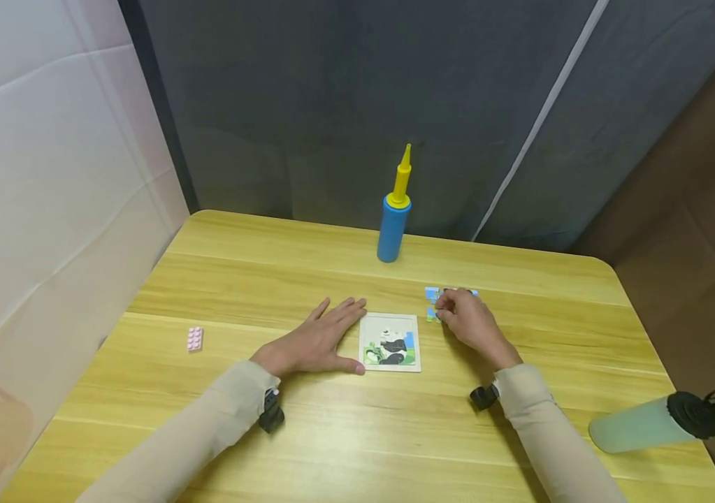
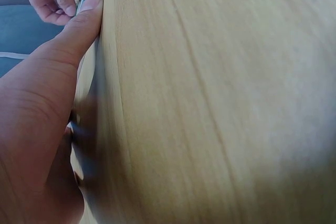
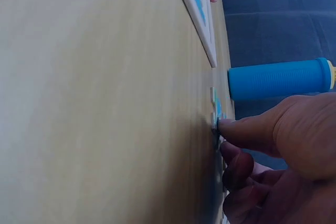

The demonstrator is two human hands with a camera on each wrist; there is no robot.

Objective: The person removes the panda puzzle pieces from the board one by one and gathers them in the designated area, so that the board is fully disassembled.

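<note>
A square jigsaw puzzle board (image 1: pixel 387 321) with a pale rim lies mid-table, its lower part filled with a panda picture. My left hand (image 1: pixel 316 344) lies flat at the board's left side, fingers spread, thumb near the lower left corner. To the right of the board, loose blue and green puzzle pieces (image 1: pixel 431 293) lie on the table, partly covered by my right hand (image 1: pixel 473 325). The right thumb and fingers pinch a small puzzle piece (image 3: pixel 214 123), seen nearly edge-on in the right wrist view. Its picture cannot be made out.
Behind the board stands a blue hand pump (image 1: pixel 392 234) with a yellow nozzle. A pink toy brick (image 1: pixel 195 339) sits on the left. At the right edge, a pale green bottle (image 1: pixel 640 425) with a black top stands tilted in view. Grey cloth hangs behind the table.
</note>
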